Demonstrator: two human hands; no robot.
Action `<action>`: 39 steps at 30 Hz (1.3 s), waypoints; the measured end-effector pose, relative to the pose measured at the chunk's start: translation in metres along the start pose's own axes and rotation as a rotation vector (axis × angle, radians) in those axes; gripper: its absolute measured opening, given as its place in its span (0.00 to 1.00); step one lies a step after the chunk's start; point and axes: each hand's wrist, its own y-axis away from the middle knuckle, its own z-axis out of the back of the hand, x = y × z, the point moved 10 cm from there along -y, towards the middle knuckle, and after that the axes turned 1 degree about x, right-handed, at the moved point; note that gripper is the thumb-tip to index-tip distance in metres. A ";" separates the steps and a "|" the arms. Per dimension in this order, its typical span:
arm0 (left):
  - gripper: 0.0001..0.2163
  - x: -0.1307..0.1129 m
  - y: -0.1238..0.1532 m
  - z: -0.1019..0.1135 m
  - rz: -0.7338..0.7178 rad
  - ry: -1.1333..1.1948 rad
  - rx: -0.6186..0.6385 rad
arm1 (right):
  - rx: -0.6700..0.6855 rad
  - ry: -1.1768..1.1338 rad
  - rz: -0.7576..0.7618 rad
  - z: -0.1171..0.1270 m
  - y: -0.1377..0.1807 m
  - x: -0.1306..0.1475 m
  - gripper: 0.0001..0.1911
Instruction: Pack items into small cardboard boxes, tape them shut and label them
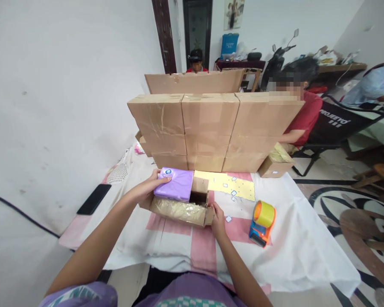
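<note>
- Head view: left hand [146, 186] gripping the near end of a purple packet [175, 183], fingers closed over its top edge.
- Packet soft, glossy lilac plastic, small blue round label, lying across the open cardboard box [179, 209] on the bench [294, 238].
- Right hand [218, 217] pinching the box's right flap.
- Orange tape dispenser [262, 224] near, to the right.

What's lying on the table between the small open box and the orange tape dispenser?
In the head view, only small white paper bits on the cloth lie between the open box and the tape dispenser.
</note>
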 end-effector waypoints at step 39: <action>0.29 0.035 0.042 -0.029 0.065 0.216 0.056 | 0.365 0.986 0.587 -0.087 0.090 0.155 0.16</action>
